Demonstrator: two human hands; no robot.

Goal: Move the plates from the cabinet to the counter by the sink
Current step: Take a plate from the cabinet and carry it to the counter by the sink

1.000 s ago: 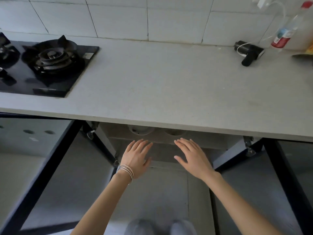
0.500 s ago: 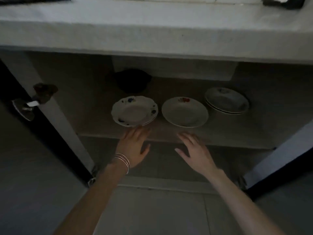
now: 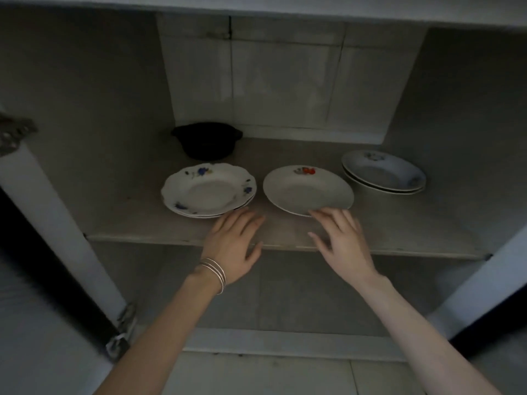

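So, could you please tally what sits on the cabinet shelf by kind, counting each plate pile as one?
Piles of white floral plates: 2
Single round white plate with red flower: 1
Black round pot: 1
Total: 4

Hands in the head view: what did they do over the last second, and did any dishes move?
Both hands reached forward into the cabinet: the left hand now reaches the rim of the blue-flowered plate stack, and the right hand touches the near rim of the red-flowered plate. Neither grips anything yet. These plates, the far-right plate stack and the black pot stayed put on the shelf.
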